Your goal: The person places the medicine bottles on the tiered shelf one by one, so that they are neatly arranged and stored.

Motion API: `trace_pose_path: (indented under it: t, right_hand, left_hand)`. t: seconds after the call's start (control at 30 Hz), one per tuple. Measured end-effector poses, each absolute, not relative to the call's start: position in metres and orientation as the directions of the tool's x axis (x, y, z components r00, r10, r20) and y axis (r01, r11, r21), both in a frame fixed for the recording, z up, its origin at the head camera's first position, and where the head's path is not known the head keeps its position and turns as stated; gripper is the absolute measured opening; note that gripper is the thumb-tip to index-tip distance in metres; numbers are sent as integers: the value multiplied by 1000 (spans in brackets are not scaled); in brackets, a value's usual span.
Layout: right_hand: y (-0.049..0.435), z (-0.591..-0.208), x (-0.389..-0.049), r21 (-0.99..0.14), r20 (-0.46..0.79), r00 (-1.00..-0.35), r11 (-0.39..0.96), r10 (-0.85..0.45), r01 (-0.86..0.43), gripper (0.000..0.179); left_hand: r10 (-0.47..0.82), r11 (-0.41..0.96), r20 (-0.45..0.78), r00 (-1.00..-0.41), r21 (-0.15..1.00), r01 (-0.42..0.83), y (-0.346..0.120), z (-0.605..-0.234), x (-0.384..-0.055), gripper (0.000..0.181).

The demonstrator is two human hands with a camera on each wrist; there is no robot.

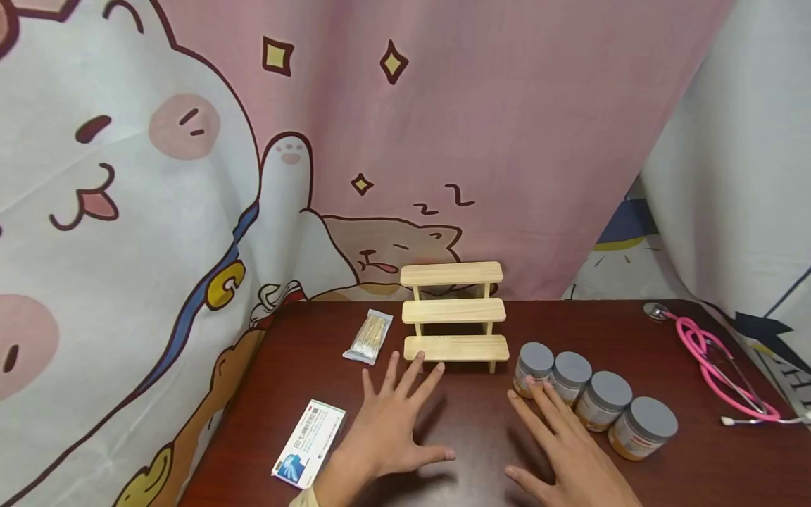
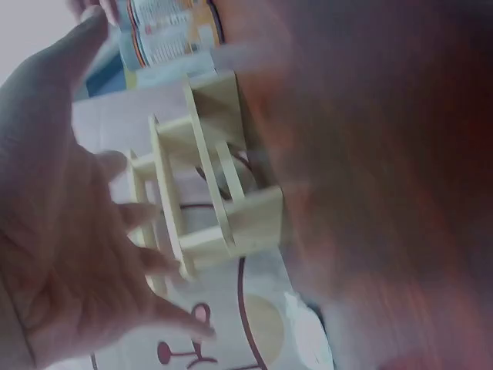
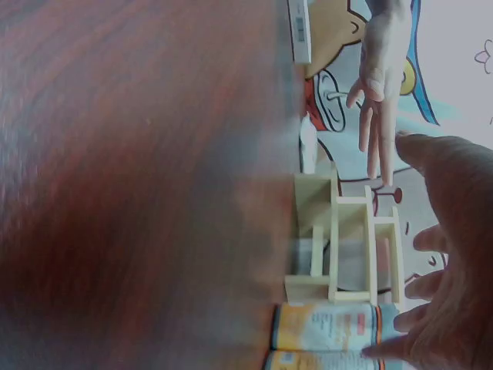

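My left hand (image 1: pixel 391 431) hovers over the table with its fingers spread and nothing held. My right hand (image 1: pixel 564 451) is spread too, its fingertips overlapping the grey-lidded jars in the head view. A three-tier wooden display stand (image 1: pixel 455 310) stands upright beyond both hands. To its right, several jars with grey lids (image 1: pixel 604 391) and orange-and-white labels form a slanting row. Left of the stand lies a clear packet of cotton swabs (image 1: pixel 369 336). A white medicine box (image 1: pixel 309 442) with blue print lies flat beside my left wrist.
A pink stethoscope (image 1: pixel 709 362) lies coiled at the table's right side. The dark red-brown table (image 1: pixel 469 429) ends at the back against a pink curtain (image 1: pixel 526 141) with cartoon animals. White cloth hangs at the right.
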State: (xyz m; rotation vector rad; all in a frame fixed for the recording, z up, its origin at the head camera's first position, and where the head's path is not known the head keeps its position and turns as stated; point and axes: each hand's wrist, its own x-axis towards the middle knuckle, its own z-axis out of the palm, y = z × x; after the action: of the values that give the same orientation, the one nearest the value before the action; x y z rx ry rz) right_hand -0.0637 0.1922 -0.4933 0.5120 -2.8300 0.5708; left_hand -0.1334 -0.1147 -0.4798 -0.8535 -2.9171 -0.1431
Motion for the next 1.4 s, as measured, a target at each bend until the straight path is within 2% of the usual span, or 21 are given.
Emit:
trace_pose_path:
  t: [0.17,0.3,0.47,0.57,0.7,0.83,0.97,1.07,1.17,1.27,1.4]
  right_hand:
    - [203,-486,-61,-295,423,-861,856,-282,-424,100]
    - [213,-483,-59,-277,533,-799,833,-280,-478,104]
    - [225,-477,-57,-302,531,-820,856,-214,-419,103]
    - [231,-475,-56,-327,522,-835,863,-174,-384,102]
    - [242,-473,-58,-345,549,-824,859,-142,-378,103]
    - [256,-474,-64,-369,624,-769,817,-136,-444,88]
    - [267,-475,-68,-418,668,-741,787,-72,-454,75]
    - [272,-475,-67,-481,651,-759,784,20,-392,78]
    - [275,-476,-66,-601,550,-821,754,150,-265,88]
    - [280,-479,-68,-736,416,-868,661,272,-146,84]
    - [289,-486,-70,-855,269,-882,518,387,-33,82]
  left_hand:
    - [547,811,187,-816,122,572,-123,-479,-153,119]
    - [449,837,228,-864,231,496,-129,-481,-169,105]
    - [283,804,262,-923,459,377,-130,-486,-185,87]
    - [229,751,232,-945,575,323,-132,-491,-195,82]
    - [229,616,167,-959,738,275,-132,-492,-209,70]
    - [195,518,90,-977,836,180,-132,-490,-221,59]
    - [156,390,13,-988,918,73,-131,-494,-233,48]
    - [164,237,-57,-985,971,-17,-130,-497,-239,43]
    - [176,125,-128,-976,986,-107,-129,-501,-242,43]
    - [181,46,-186,-966,982,-181,-129,-505,-244,43]
    - [191,-20,-215,-958,975,-223,-130,-509,-245,44]
